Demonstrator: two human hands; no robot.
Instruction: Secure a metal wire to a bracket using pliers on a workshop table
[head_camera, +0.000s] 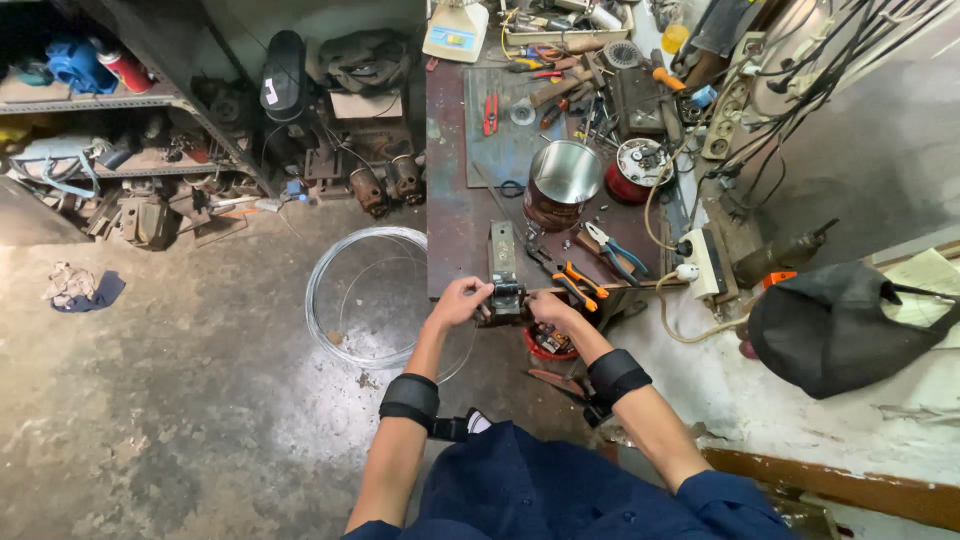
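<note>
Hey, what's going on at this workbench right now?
A person stands at a cluttered metal workbench, both hands on a small bench vise at its near edge. The left hand is at the vise's left side, the right hand at its right. Orange-handled pliers and a metal pot sit just behind. A coil of wire lies on the floor.

The setting is a repair workshop. A steel-topped workbench carries a bench vise, pliers, screwdrivers, a metal pot, a power strip and loose cables, with a tray of tools at the far end. Open metal shelving holds worn motor parts, more such parts lie on the stained concrete floor, and a coil of wire lies beside the bench.
</note>
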